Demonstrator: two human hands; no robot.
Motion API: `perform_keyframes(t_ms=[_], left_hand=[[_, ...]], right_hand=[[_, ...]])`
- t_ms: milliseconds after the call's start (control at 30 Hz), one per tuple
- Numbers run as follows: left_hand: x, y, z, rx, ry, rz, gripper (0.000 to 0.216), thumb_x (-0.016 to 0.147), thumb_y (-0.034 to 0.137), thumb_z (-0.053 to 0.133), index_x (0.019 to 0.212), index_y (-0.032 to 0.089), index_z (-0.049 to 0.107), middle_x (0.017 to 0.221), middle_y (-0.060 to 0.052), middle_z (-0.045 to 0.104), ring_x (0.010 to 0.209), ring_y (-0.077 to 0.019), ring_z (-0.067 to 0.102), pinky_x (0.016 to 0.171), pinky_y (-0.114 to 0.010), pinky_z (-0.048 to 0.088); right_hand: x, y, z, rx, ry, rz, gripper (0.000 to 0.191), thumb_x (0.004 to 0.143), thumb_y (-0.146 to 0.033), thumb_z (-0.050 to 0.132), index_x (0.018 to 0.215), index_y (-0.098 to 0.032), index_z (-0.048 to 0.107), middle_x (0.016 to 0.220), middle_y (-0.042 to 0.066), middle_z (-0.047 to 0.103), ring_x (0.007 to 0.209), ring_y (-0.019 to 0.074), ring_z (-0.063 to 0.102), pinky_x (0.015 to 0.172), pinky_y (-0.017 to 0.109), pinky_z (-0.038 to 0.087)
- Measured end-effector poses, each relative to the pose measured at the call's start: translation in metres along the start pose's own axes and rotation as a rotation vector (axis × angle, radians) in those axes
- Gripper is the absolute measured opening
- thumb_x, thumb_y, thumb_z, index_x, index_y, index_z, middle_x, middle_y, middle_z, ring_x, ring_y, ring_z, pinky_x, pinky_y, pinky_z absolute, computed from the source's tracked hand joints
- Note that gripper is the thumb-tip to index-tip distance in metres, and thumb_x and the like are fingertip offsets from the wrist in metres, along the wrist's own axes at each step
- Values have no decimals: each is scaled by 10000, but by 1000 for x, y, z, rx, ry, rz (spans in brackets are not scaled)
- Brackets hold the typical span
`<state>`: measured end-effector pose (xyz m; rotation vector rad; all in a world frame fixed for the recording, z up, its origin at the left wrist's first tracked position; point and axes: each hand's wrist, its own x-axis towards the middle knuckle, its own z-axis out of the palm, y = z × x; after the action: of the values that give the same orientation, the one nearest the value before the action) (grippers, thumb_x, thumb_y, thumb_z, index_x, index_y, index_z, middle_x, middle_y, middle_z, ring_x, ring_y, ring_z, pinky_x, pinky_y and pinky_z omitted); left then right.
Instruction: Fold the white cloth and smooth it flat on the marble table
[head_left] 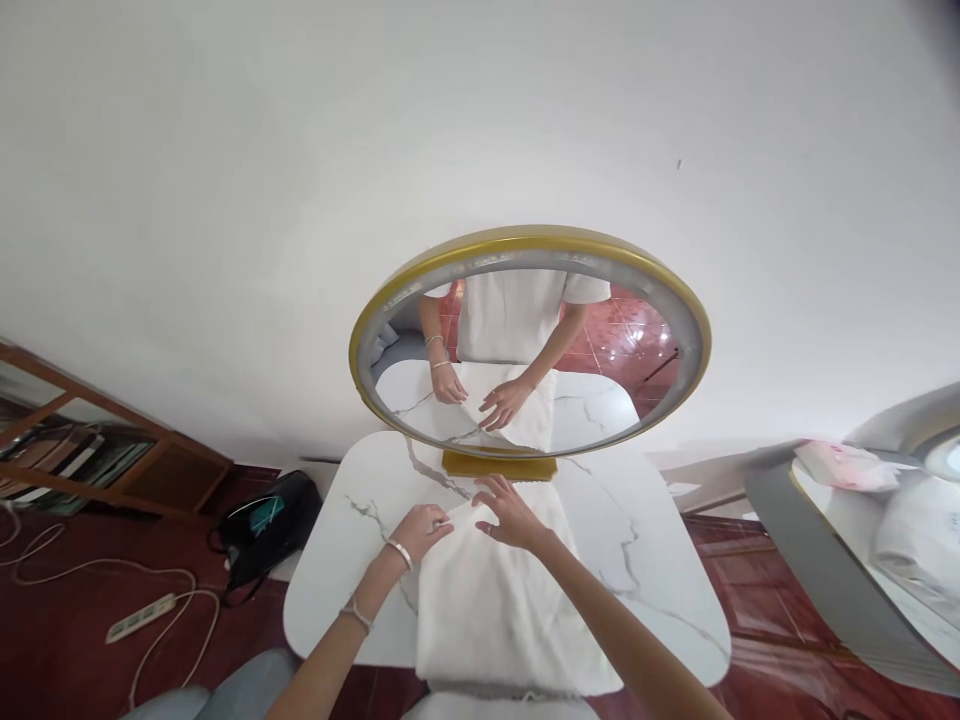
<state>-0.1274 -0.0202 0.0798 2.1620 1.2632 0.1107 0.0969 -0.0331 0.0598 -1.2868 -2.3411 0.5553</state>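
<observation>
A white cloth (499,610) lies spread over the middle of a white marble-patterned table (360,580), its near end hanging at the front edge. At the cloth's far left corner, my left hand (424,532) is closed, thumb and fingers pinching the edge; bracelets circle that wrist. My right hand (514,512) is over the far edge of the cloth, fingers apart and bent, with a ring on one finger. Whether its fingertips press on the fabric is hard to tell. Behind both hands stands an oval gold-rimmed mirror (525,350) on a gold base (499,465), reflecting both arms and the cloth.
Against the white wall at left is a wooden shelf (191,460) with books. A black bag (281,520), a power strip (141,618) and cables lie on the red tiled floor. At right, another table (825,560) carries a pink-and-white packet (847,465).
</observation>
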Motion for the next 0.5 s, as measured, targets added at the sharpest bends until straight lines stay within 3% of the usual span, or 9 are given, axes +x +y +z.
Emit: perform_keyframes(t_ms=[100,233,367,500], left_hand=[[-9,12,-16,21,-5,104,186,860,276,572,750,193,696,857,-29,709,821,-174,644,790,-282,461],[-28,31,-39,141,119,375,246,916,297,539,743,189,676,806,-27,705,804,-173,639,782,-306,452],[-43,58,-60,168,223,491,299,952,325,484,763,200,680,798,-13,705,790,-157,634,781,-308,459],[-49,87,-75,165,237,532,336,967,324,444,770,208,690,796,-19,702,792,-159,621,784,-320,474]], right_hand=[[18,-7,-17,98,-184,-50,357,655,-199,812,956,-220,623,1282,73,565,1219,266,484,1022,433,405],[18,-20,-58,291,-370,-29,231,705,-246,779,875,-223,625,968,9,680,942,188,624,865,320,478],[-3,-39,-93,420,-313,-46,293,777,-300,702,1050,-257,607,1040,6,668,901,166,614,787,277,483],[-22,-54,-105,335,-270,-114,171,851,-332,611,1002,-264,653,914,-6,674,790,160,594,748,280,466]])
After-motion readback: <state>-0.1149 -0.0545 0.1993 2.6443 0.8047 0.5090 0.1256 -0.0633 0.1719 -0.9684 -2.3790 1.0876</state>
